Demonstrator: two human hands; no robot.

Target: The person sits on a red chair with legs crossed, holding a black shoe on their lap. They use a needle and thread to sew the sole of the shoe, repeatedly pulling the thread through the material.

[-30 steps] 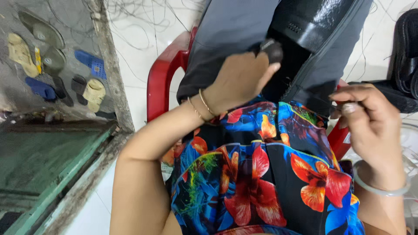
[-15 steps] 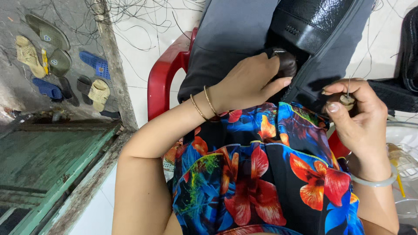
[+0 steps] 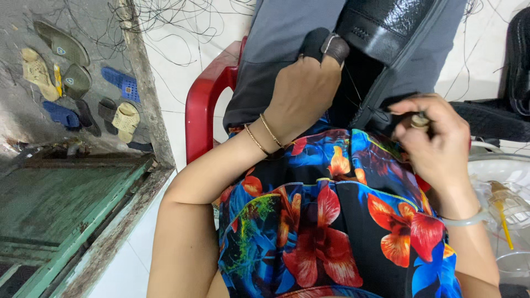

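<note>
A grey and black bag with a glossy black panel lies across my lap. My left hand presses on the bag, with a dark cover on one finger and two thin bangles at the wrist. My right hand is closed near the bag's open edge, pinching a small metal piece with a dark thread running from it. What that piece is I cannot tell for certain. I wear a bright flowered garment.
A red plastic chair stands under the bag. Several sandals lie on the ground at left, by a green door. Loose threads litter the white floor. A clear container sits at right, with a black bag behind it.
My left hand has slid a little up the bag. My right hand has moved down and in, toward the bag's edge.
</note>
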